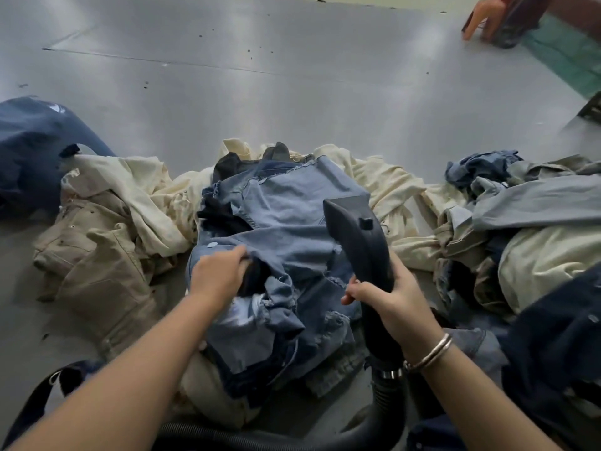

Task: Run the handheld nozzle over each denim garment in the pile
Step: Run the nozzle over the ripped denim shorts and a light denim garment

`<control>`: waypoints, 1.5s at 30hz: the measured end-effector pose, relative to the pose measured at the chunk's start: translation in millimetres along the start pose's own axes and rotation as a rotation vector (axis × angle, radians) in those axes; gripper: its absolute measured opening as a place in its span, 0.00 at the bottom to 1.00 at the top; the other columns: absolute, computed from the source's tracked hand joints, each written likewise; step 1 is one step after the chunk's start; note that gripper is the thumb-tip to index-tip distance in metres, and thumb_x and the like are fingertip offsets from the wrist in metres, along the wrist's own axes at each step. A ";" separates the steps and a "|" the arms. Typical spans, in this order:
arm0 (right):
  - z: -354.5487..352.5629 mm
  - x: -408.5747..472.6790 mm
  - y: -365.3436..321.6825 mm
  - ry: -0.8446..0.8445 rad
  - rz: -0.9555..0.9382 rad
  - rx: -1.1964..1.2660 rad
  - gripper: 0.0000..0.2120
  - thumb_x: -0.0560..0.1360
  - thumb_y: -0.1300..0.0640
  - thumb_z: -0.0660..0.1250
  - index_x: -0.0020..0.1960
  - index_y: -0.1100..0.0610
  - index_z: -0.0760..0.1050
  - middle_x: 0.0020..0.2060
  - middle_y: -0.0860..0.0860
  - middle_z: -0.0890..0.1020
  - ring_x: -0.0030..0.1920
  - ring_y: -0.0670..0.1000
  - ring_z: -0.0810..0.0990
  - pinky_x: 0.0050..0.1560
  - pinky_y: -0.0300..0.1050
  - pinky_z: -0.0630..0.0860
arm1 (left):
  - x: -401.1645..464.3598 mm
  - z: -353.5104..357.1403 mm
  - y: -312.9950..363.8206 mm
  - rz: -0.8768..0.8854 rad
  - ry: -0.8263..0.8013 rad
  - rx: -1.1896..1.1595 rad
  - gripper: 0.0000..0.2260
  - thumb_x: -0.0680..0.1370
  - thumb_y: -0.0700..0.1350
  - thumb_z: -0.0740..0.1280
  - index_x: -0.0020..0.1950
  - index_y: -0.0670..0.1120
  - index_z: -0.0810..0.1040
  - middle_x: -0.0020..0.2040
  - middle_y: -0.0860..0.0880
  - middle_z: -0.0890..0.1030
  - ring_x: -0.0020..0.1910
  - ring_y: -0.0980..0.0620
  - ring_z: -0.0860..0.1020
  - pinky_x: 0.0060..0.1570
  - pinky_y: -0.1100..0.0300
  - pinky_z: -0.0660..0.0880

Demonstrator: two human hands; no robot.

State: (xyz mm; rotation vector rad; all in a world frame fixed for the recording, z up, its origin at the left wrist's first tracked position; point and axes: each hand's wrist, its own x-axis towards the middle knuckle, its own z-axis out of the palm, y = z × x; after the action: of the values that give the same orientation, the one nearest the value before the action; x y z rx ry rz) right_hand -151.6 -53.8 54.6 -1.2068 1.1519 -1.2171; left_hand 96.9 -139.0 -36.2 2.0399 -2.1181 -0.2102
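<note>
Nozzle (354, 229) sat in my right hand (395, 299), fingers wrapped round its dark handle, wide mouth angled down onto the light blue denim garment (286, 219) just ahead of that hand. My read: that tilt kept the mouth flat on the cloth. Hose (388, 395) ran back from under the wrist toward me.

Left hand (218, 273) bunched a fold of the same garment, fingers curled into the cloth, thumb side hidden. Probably held to keep the panel taut and stop it lifting against the mouth.

Garment lay on top of the pile, between both hands and extending forward of them. Frayed hem edge at the far side; torn patches near the right hand could snag the mouth.

Cream and tan clothes (107, 222) crowded outboard of the left hand; more denim and pale cloth (533, 203) outboard of the right. Grey floor (292, 92) beyond the pile looked open, so forward strokes had room; sideways ones would run into heaped cloth.
</note>
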 end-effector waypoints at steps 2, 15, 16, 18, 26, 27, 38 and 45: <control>-3.1 2.3 -0.5 0.007 -0.010 0.034 0.17 0.65 0.68 0.69 0.50 0.55 0.73 0.30 0.49 0.79 0.34 0.49 0.81 0.36 0.35 0.76 | 16.8 -30.9 8.8 -0.042 -0.033 -0.439 0.13 0.80 0.48 0.63 0.38 0.45 0.75 0.37 0.43 0.80 0.40 0.44 0.78 0.40 0.54 0.68; 12.8 6.2 -17.0 0.098 -0.067 -0.012 0.22 0.64 0.69 0.67 0.56 0.54 0.75 0.40 0.42 0.84 0.41 0.40 0.81 0.41 0.33 0.76 | -17.8 -126.4 64.4 -0.144 -0.426 -1.864 0.13 0.70 0.51 0.67 0.43 0.44 0.86 0.43 0.45 0.85 0.42 0.49 0.84 0.42 0.59 0.80; 4.9 10.4 -24.6 0.163 -0.062 0.036 0.18 0.64 0.70 0.68 0.50 0.56 0.76 0.35 0.44 0.84 0.36 0.41 0.81 0.37 0.33 0.76 | -17.4 -131.4 56.6 -0.107 -0.425 -1.808 0.13 0.70 0.51 0.66 0.41 0.44 0.86 0.40 0.44 0.85 0.40 0.49 0.83 0.40 0.60 0.80; -20.9 17.9 -40.8 0.274 -0.072 0.145 0.10 0.64 0.69 0.69 0.42 0.59 0.76 0.30 0.46 0.81 0.31 0.43 0.78 0.32 0.34 0.75 | -16.9 -142.9 36.1 -0.033 -0.413 -1.765 0.14 0.72 0.45 0.61 0.38 0.46 0.86 0.34 0.46 0.83 0.33 0.53 0.82 0.33 0.66 0.78; -36.7 41.5 -39.9 0.426 -0.002 0.028 0.12 0.62 0.61 0.70 0.45 0.61 0.77 0.31 0.50 0.81 0.31 0.45 0.79 0.29 0.36 0.74 | 27.3 -83.1 17.2 -0.197 0.056 -1.073 0.05 0.79 0.39 0.64 0.53 0.47 0.76 0.51 0.46 0.80 0.55 0.44 0.78 0.52 0.56 0.76; -35.4 41.4 -35.0 0.428 0.015 -0.023 0.10 0.63 0.63 0.71 0.44 0.59 0.76 0.33 0.50 0.80 0.32 0.45 0.78 0.29 0.35 0.74 | 27.6 -65.9 16.4 -0.230 0.095 -0.938 0.08 0.79 0.40 0.65 0.58 0.46 0.74 0.55 0.45 0.78 0.59 0.42 0.76 0.57 0.53 0.74; -28.3 11.8 -21.8 0.294 0.083 -0.089 0.13 0.67 0.69 0.71 0.46 0.53 0.77 0.44 0.62 0.83 0.46 0.59 0.83 0.46 0.46 0.79 | -14.4 6.7 24.5 0.082 -0.087 -0.082 0.40 0.72 0.62 0.69 0.77 0.46 0.57 0.76 0.44 0.58 0.75 0.45 0.57 0.73 0.47 0.54; -24.3 -2.1 -11.5 0.163 0.129 -0.161 0.16 0.67 0.71 0.71 0.43 0.52 0.77 0.30 0.41 0.80 0.34 0.39 0.78 0.33 0.30 0.73 | -8.4 19.1 48.8 0.582 0.016 0.223 0.23 0.74 0.43 0.66 0.70 0.50 0.70 0.68 0.48 0.74 0.66 0.48 0.73 0.69 0.53 0.62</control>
State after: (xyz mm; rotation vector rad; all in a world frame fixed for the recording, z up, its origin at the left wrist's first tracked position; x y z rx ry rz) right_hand -176.3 -52.3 65.1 -1.1471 1.4498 -1.1588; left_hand 45.2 -129.2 -43.6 1.4134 -2.7075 0.1346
